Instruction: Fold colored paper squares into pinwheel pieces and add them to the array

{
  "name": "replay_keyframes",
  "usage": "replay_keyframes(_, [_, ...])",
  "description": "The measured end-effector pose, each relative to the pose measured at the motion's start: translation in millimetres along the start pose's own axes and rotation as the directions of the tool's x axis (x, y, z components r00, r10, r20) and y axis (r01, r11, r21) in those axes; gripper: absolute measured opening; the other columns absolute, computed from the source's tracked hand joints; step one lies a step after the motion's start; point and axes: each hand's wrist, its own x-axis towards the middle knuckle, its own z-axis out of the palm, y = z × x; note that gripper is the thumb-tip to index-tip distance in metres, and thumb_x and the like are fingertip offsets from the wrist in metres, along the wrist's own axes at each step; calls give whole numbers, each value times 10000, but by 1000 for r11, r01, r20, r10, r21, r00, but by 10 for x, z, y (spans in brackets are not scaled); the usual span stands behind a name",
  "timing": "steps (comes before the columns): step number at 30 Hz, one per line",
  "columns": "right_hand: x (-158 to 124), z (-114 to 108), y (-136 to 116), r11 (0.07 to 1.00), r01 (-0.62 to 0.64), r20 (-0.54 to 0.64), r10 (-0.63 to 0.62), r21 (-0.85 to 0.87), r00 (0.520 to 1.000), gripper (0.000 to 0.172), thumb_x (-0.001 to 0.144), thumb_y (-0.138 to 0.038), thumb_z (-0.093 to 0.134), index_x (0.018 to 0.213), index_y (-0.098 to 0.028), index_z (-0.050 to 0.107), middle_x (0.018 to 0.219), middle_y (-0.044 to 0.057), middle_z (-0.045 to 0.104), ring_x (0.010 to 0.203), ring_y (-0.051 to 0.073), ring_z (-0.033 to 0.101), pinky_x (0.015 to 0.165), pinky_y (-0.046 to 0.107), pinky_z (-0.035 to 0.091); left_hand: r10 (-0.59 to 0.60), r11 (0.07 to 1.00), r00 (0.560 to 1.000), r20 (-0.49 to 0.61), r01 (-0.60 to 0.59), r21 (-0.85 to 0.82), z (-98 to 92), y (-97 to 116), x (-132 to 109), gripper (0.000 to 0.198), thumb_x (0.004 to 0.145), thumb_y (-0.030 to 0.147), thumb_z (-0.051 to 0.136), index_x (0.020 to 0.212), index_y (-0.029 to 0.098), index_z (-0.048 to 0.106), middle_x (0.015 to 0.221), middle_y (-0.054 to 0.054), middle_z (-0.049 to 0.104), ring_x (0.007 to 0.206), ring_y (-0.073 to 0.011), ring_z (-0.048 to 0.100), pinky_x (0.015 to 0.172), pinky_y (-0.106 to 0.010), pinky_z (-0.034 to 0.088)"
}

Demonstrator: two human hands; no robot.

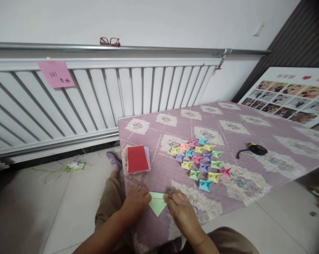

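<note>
A light green paper [157,204], partly folded with a point toward me, lies on the purple patterned tablecloth [159,169] near its front edge. My left hand [136,201] presses curled fingers on the paper's left edge. My right hand [181,209] pinches its right edge. Further back on the cloth lie several small folded paper pieces [200,160] in green, pink, blue, yellow and purple, laid in rows. A stack of square paper sheets [137,159] with a red sheet on top sits at the left side of the table.
A black tape measure [256,149] lies right of the folded pieces. A white radiator [96,98] with a pink note [56,74] and glasses [110,41] on top stands behind. A photo board [286,95] leans at the right. Cord and a tag [74,165] lie on the floor.
</note>
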Motion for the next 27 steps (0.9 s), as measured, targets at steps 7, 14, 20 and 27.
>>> replay_keyframes(7, [-7,-3,1,1000,-10,23,10,1,1000,120,905,-130,540,868,-190,637,815,30,623,784,195,517,767,331,393,-92,996,996,-7,92,7,6,47,-2,143,941,146,453,918,186,588,941,-39,584,892,-190,532,766,-309,452])
replay_keyframes(14, [-11,3,11,1000,11,30,-11,-21,1000,133,906,-135,534,872,-194,648,810,32,637,768,191,543,732,325,429,-39,997,999,15,38,66,-63,77,-53,105,944,178,484,914,186,585,957,-40,599,899,-206,542,765,-330,454])
replay_keyframes(20, [-88,-52,-21,1000,17,59,-16,-26,998,170,879,-107,557,984,-201,651,926,53,677,822,202,587,766,345,465,-18,990,1000,6,17,139,-46,144,-160,131,951,201,478,1008,193,595,983,-49,596,899,-217,546,771,-357,456])
replay_keyframes(27, [-187,-151,-29,1000,9,50,-9,-3,999,239,883,-110,520,1041,-224,659,1062,46,702,980,208,618,884,368,466,-58,981,997,42,49,188,-62,277,-185,407,967,204,415,1369,265,426,1161,-115,552,949,-254,552,776,-403,462])
